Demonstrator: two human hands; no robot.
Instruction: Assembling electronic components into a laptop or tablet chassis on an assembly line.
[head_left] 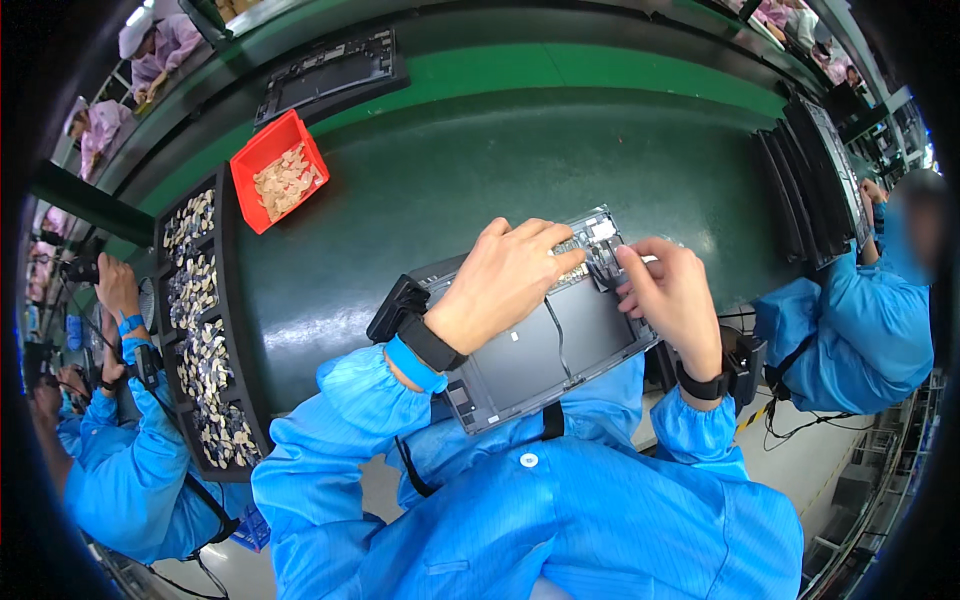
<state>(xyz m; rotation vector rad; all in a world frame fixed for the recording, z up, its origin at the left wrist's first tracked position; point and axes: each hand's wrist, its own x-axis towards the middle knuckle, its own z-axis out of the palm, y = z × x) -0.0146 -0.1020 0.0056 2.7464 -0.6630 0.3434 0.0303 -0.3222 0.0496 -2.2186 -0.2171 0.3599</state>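
Observation:
An opened laptop base (512, 362) lies tilted at the bench's near edge, with dark panels, a black cable and a circuit board (568, 268) along its far side. My left hand (508, 275) lies across its far left part, fingers extended, fingertips on the board; nothing shows in its grasp. At the far right corner my right hand (668, 288) is closed, thumb and forefinger pinched beside dark thin cables (603, 262). Whatever sits between those fingertips is too small to make out. The left hand hides part of the board.
A red bin (280, 170) of small tan pieces stands at the back left, beside a black compartment tray (240, 345) of small parts. Another laptop base (335, 72) lies farther back. Black trays (800, 185) stand stacked at right. Co-workers in blue sit on both sides.

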